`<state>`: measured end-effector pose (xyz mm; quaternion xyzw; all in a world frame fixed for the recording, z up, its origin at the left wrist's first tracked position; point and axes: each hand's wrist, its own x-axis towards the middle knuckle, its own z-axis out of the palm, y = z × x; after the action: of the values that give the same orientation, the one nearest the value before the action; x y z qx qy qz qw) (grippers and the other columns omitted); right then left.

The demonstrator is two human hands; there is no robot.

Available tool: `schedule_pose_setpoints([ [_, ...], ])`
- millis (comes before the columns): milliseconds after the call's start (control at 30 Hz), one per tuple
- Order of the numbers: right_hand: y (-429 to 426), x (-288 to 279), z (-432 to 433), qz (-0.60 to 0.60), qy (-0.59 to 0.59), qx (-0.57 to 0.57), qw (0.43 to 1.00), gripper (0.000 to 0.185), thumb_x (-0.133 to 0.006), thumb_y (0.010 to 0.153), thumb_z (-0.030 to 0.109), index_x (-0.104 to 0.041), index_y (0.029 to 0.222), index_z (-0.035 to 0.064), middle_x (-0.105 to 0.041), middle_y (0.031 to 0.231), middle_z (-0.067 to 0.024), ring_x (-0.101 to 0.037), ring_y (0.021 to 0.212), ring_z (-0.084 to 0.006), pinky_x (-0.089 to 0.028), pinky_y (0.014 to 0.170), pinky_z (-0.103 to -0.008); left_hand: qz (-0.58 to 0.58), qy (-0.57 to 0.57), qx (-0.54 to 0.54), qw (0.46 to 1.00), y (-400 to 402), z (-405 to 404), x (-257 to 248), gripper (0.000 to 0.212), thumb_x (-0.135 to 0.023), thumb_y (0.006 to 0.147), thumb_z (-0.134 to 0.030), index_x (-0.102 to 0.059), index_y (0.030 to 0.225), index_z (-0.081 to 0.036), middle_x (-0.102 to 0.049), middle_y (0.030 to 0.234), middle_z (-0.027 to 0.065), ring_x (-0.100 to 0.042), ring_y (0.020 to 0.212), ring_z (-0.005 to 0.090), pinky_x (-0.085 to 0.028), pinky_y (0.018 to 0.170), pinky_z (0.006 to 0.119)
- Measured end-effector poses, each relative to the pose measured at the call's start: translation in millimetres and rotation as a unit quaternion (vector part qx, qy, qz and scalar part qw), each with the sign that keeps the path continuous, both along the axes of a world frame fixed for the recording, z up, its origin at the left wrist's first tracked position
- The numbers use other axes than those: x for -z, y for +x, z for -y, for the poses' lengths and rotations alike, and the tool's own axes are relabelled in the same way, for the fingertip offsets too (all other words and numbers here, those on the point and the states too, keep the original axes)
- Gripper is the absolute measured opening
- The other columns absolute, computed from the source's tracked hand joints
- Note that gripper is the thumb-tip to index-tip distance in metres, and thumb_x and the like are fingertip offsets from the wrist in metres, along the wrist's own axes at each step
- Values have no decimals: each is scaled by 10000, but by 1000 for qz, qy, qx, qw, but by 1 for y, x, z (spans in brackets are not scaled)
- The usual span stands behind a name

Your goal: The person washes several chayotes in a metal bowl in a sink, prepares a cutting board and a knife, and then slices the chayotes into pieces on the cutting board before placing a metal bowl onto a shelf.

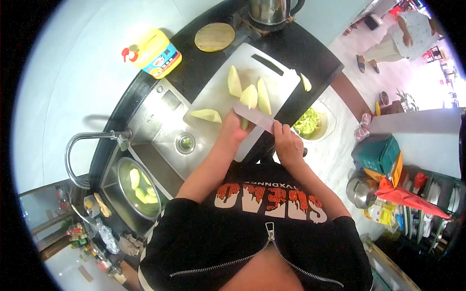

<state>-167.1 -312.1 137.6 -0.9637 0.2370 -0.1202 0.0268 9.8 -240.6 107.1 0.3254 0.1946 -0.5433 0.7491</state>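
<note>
My left hand (233, 127) grips a pale green wedge of peeled gourd or melon (249, 96) over the front part of a white cutting board (214, 85). A broad kitchen knife (255, 118) lies across that wedge and hides part of it; my right hand (289, 143) is closed around its handle. Beyond the hands, two more wedges rest on the board, a left wedge (234, 82) and a right wedge (263, 96). Another wedge (206, 115) sits at the board's left edge, beside the sink. A thin slice (305, 83) is on the black counter past the board's right edge.
A steel sink (164, 134) with a tap (78, 136) adjoins the board; its basin holds a bowl (122, 171) of pale pieces. Right stands a bucket (330, 122) of green peelings. Behind are a yellow detergent jug (160, 54), a round wooden board (214, 37), a kettle (267, 12). A person (411, 36) stands farther off.
</note>
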Motion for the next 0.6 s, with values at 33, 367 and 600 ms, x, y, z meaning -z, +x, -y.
schedule_pose_setpoints([
  [33, 2, -1, -2, -14, 13, 15, 1000, 260, -491, 819, 88, -498, 1079, 68, -490, 761, -84, -589, 604, -215, -476, 507, -323, 4, -4, -7, 1000, 0, -2, -2, 368, -531, 885, -351, -530, 1163, -110, -597, 1013, 96, -598, 923, 239, -518, 785, 432],
  [367, 17, 3, -3, -5, -73, 43, 996, 238, -510, 797, 90, -512, 1034, 64, -493, 762, -68, -580, 570, -199, -465, 471, -323, 22, -33, -2, 999, 1, 10, 14, 302, -478, 917, -288, -529, 1164, -122, -591, 1047, 65, -578, 960, 231, -515, 793, 428],
  [600, 24, 2, 3, -19, -95, 55, 994, 185, -523, 790, 108, -504, 970, 69, -479, 736, -56, -586, 566, -181, -465, 451, -302, 26, -51, -6, 998, -17, 18, -12, 325, -444, 926, -290, -508, 1182, -101, -576, 1080, 67, -575, 979, 224, -507, 816, 405],
])
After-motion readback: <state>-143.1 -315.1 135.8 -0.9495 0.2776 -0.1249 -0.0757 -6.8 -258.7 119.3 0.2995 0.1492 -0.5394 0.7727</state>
